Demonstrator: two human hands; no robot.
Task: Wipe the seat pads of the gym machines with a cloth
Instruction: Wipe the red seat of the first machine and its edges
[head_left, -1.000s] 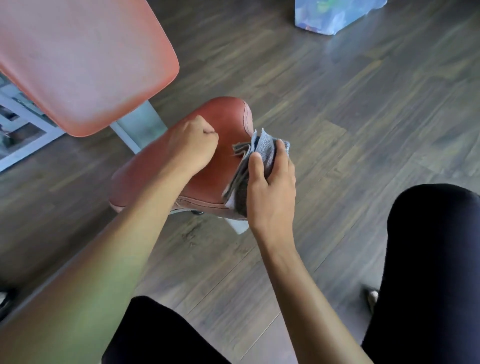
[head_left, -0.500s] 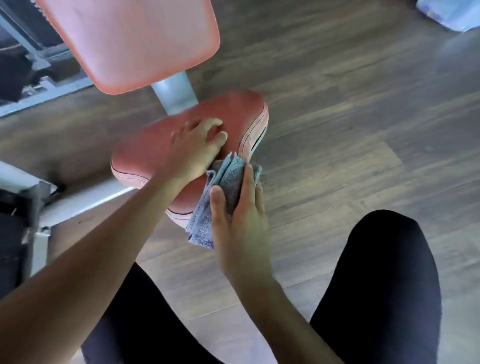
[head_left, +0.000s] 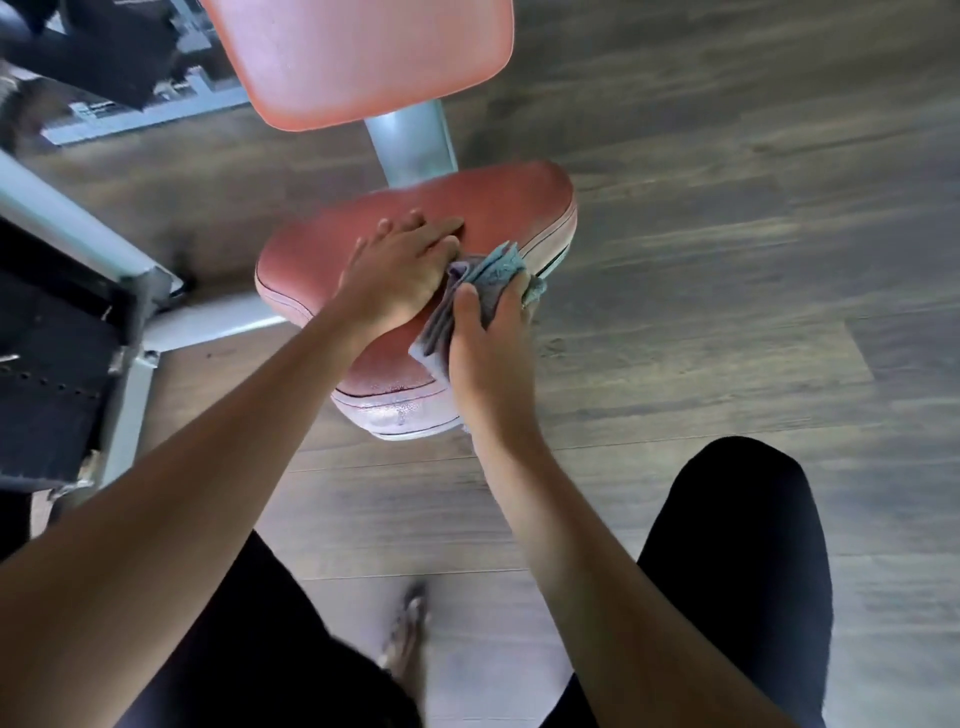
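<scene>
While the dark wood-plank floor (head_left: 727, 260) filled most of the view, the grey metal machine frame (head_left: 78, 218) ran down the left side. The pale red padded backrest (head_left: 358, 57) stood at the top on its grey post (head_left: 415, 140). Below it lay the red vinyl seat pad (head_left: 509, 208), the thing being cleaned.

The left hand (head_left: 400, 270) had changed most. A second earlier it sat on the seat pad as a closed fist; now it lay flat on the middle of the pad with its fingers (head_left: 436, 228) straight and slightly apart, pressing down and holding nothing. That read as a brace to steady the pad.

The right hand (head_left: 488, 338) had also moved. It had been at the pad's side wall, and now it sat at the right edge of the top surface, just beside the left hand. Its thumb lay across the folded grey-blue cloth (head_left: 488, 270) and its fingers were curled round the bundle, clamping it against the vinyl. The cloth touched the pad near the right seam, bunched rather than spread.

By my judgement the side had been dealt with and the top was now in hand. Most of the top had not yet been covered, and the backrest looked untouched.
</scene>
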